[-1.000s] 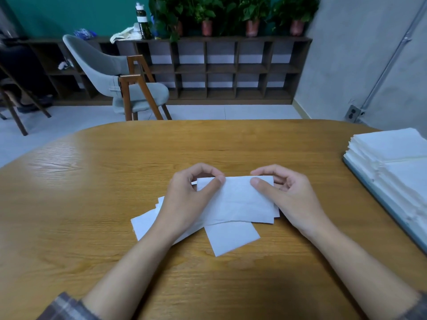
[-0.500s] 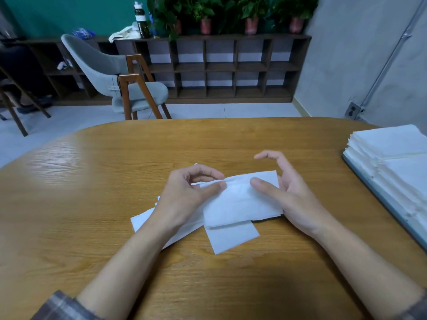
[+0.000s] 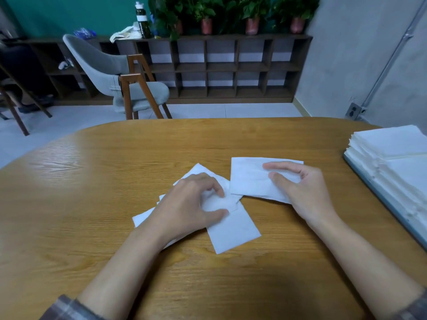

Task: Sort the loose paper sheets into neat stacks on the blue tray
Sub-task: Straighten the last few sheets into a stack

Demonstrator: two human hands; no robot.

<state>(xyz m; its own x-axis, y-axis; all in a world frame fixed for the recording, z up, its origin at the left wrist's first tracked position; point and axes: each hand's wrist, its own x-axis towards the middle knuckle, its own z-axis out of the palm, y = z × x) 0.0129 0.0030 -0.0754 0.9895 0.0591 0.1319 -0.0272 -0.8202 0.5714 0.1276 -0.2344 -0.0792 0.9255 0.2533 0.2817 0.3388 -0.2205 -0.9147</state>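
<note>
A small pile of loose white paper sheets [image 3: 233,232] lies fanned out on the wooden table [image 3: 92,204]. My left hand [image 3: 191,204] rests on the pile, its fingers curled around the top sheet. My right hand [image 3: 305,190] pinches a folded white sheet [image 3: 249,179] between thumb and fingers, held to the right of the pile, just above the table. The blue tray [image 3: 379,192] stands at the table's right edge, with neat stacks of white sheets [image 3: 397,158] on it. Only its near-left rim shows.
A grey chair [image 3: 111,72] with wooden legs stands beyond the table's far edge. Behind it runs a low dark shelf [image 3: 219,68] with potted plants and a bottle on top. A grey wall is at the right.
My right hand has carried the folded sheet rightward, off the pile. My left hand let go of that sheet and dropped onto the pile, closing on the top sheet.
</note>
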